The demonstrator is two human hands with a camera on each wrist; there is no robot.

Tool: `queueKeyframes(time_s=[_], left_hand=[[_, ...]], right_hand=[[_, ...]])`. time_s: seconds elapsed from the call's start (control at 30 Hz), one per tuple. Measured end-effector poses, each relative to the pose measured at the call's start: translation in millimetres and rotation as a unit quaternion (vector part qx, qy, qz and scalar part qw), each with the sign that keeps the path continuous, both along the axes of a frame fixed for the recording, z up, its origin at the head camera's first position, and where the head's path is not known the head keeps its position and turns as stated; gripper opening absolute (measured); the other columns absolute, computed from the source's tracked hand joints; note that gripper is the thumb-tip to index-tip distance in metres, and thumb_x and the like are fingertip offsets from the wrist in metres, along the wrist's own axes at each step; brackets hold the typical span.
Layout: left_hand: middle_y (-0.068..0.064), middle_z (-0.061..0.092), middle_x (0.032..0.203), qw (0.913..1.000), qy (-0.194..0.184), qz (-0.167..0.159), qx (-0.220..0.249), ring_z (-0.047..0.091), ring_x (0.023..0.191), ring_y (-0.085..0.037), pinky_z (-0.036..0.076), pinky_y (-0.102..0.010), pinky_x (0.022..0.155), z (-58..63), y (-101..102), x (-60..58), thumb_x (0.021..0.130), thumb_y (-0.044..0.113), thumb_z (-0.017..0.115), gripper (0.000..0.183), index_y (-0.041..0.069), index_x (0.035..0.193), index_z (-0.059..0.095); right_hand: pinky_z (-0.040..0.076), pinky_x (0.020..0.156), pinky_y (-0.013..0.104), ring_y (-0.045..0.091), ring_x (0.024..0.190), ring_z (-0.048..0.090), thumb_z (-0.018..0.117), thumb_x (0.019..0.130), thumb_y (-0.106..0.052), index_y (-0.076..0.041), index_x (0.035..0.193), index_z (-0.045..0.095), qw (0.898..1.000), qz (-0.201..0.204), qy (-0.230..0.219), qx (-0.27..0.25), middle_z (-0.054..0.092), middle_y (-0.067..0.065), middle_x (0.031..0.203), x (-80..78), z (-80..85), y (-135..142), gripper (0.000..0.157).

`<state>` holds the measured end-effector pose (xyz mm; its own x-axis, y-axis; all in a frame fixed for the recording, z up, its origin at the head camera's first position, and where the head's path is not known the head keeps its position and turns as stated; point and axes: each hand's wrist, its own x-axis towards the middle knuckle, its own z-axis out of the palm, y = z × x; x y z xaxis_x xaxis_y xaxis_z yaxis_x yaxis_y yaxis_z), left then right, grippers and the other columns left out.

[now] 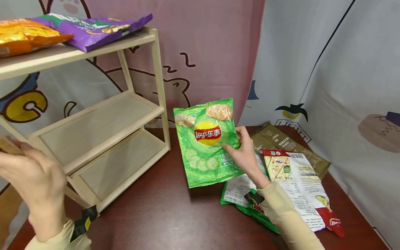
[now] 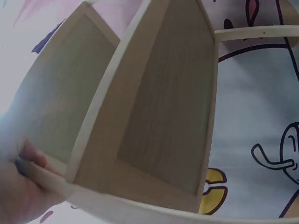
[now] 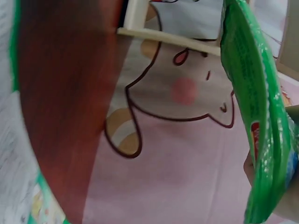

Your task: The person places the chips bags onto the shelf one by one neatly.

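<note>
My right hand (image 1: 247,154) pinches the right edge of a green Lay's potato chip bag (image 1: 206,139), thumb on its printed front. The bag is held up over the table, its front towards the head camera. In the right wrist view the same chip bag (image 3: 254,93) appears edge-on. At the far left my left hand (image 1: 40,177) grips an upright post of a wooden shelf rack (image 1: 103,121). The left wrist view shows the fingers curled round that post (image 2: 117,203).
An orange snack bag (image 1: 28,34) and a purple one (image 1: 90,29) lie on the top shelf. Right of the held bag, a white-and-red bag (image 1: 303,184), a brown bag (image 1: 278,139) and a green-edged bag (image 1: 237,192) overlap on the dark red table (image 1: 162,215). Printed curtains hang behind.
</note>
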<state>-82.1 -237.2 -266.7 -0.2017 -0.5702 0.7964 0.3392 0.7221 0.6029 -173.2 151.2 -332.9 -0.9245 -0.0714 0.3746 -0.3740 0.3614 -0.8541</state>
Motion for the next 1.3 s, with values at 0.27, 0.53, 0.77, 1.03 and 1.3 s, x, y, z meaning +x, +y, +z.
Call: queueKeyframes(time_s=[0.27, 0.53, 0.77, 1.03, 1.3], left_hand=[[-0.029, 0.008, 0.152, 0.9966, -0.059, -0.044, -0.036, 0.009, 0.143, -0.022, 0.001, -0.022, 0.118, 6.3, -2.1, 7.3, 0.094, 0.004, 0.027, 0.053, -0.026, 0.134, 0.009], [-0.026, 0.013, 0.153, 0.9947, -0.083, -0.024, -0.056, 0.017, 0.142, -0.013, 0.010, -0.025, 0.117, 0.3, -4.7, 7.8, 0.094, 0.004, 0.025, 0.051, -0.022, 0.136, 0.011], [-0.025, 0.011, 0.154, 0.9933, -0.094, -0.021, -0.063, 0.016, 0.143, -0.012, 0.010, -0.026, 0.118, -4.3, -8.3, 5.8, 0.095, 0.005, 0.025, 0.051, -0.022, 0.136, 0.010], [-0.021, 0.012, 0.154, 0.9913, -0.108, -0.010, -0.075, 0.018, 0.141, -0.011, 0.012, -0.026, 0.117, -5.7, -11.1, 7.3, 0.095, 0.005, 0.023, 0.049, -0.020, 0.136, 0.012], [-0.022, 0.014, 0.154, 0.9923, -0.100, -0.011, -0.072, 0.021, 0.140, -0.013, 0.014, -0.026, 0.117, -3.5, -9.8, 9.0, 0.095, 0.004, 0.024, 0.049, -0.019, 0.137, 0.013]], right_hand=[[0.051, 0.070, 0.023, 0.006, 0.083, 0.061, 0.065, 0.080, 0.007, 0.002, 0.113, 0.045, 0.994, 0.078, 0.044, -0.059, 0.062, 0.020, 0.103, 3.5, 21.2, -23.3, 0.039], [0.053, 0.070, 0.026, 0.012, 0.083, 0.063, 0.064, 0.078, 0.010, 0.004, 0.111, 0.045, 0.981, 0.164, 0.053, -0.088, 0.063, 0.025, 0.100, -0.6, 43.1, -72.9, 0.038], [0.054, 0.068, 0.028, 0.011, 0.079, 0.064, 0.064, 0.081, 0.006, -0.003, 0.115, 0.044, 0.973, 0.209, 0.018, -0.094, 0.064, 0.021, 0.102, -12.0, 52.6, -113.9, 0.040], [0.054, 0.068, 0.026, 0.012, 0.078, 0.064, 0.064, 0.082, 0.004, -0.005, 0.118, 0.044, 0.967, 0.236, -0.013, -0.097, 0.065, 0.021, 0.107, -23.2, 59.7, -156.9, 0.043], [0.051, 0.079, 0.021, 0.020, 0.103, 0.060, 0.064, 0.084, 0.000, -0.005, 0.125, 0.042, 0.965, 0.252, -0.030, -0.059, 0.057, 0.014, 0.125, -28.7, 72.2, -206.9, 0.047]])
